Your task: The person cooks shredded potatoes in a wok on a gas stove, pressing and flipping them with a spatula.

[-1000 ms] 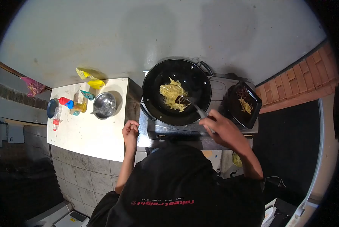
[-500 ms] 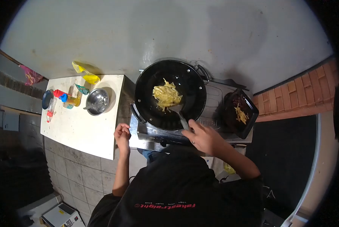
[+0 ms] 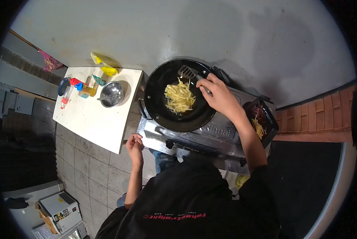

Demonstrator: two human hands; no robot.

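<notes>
A: Right hand point(image 3: 218, 93): fingers clenched around the handle of a slotted spatula point(image 3: 187, 72).

B: Left hand point(image 3: 135, 147)?

A: Fingers loosely curled, grasping nothing, near the stove point(image 3: 222, 139). Contact with its edge: cannot tell.

B: And the spatula head?

A: Over the wall side of the black wok point(image 3: 204, 113), apart from the pale yellow shreds point(image 3: 179, 95) heaped inside. Touching the wok? Cannot tell.

B: Farther out?

A: Wok on the stove. Dark tray point(image 3: 270, 129) to the right, more shreds in it. Leftward, a white tabletop point(image 3: 90, 123) bears a metal bowl point(image 3: 112, 94) with a utensil inside, and a yellow bag point(image 3: 103, 63) near the wall.
</notes>
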